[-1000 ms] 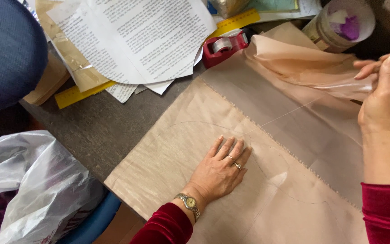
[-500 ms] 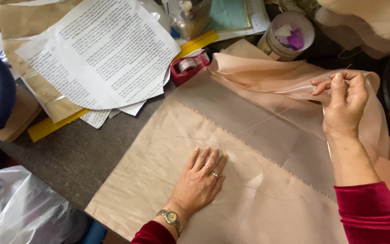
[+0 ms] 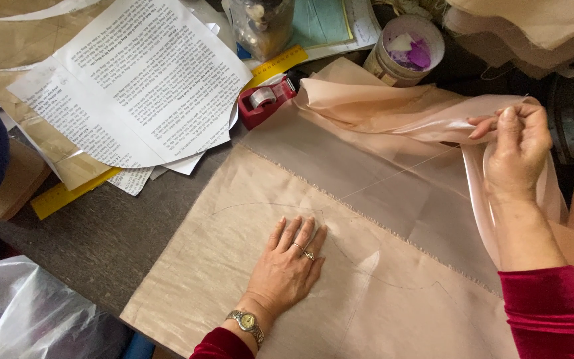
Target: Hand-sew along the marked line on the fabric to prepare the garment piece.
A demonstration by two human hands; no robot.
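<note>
The left hand [image 3: 286, 269] lies flat, fingers spread, on a beige woven fabric sheet [image 3: 234, 266] covering the dark counter [image 3: 107, 226]. Farther off, the right hand [image 3: 516, 153] pinches a sheer peach fabric strip [image 3: 393, 110], lifting it. Beyond sit a red tape dispenser [image 3: 264, 100] and printed paper sheets [image 3: 141, 86].

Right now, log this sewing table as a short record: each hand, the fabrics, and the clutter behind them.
left hand: flat, palm down on the beige fabric, beside a drawn curved line
right hand: raised, pinching the sheer peach fabric
thread: taut line running from the right hand down across the cloth
behind: red tape dispenser, yellow ruler, printed paper sheets, round tub
lower left: clear plastic bag
</note>
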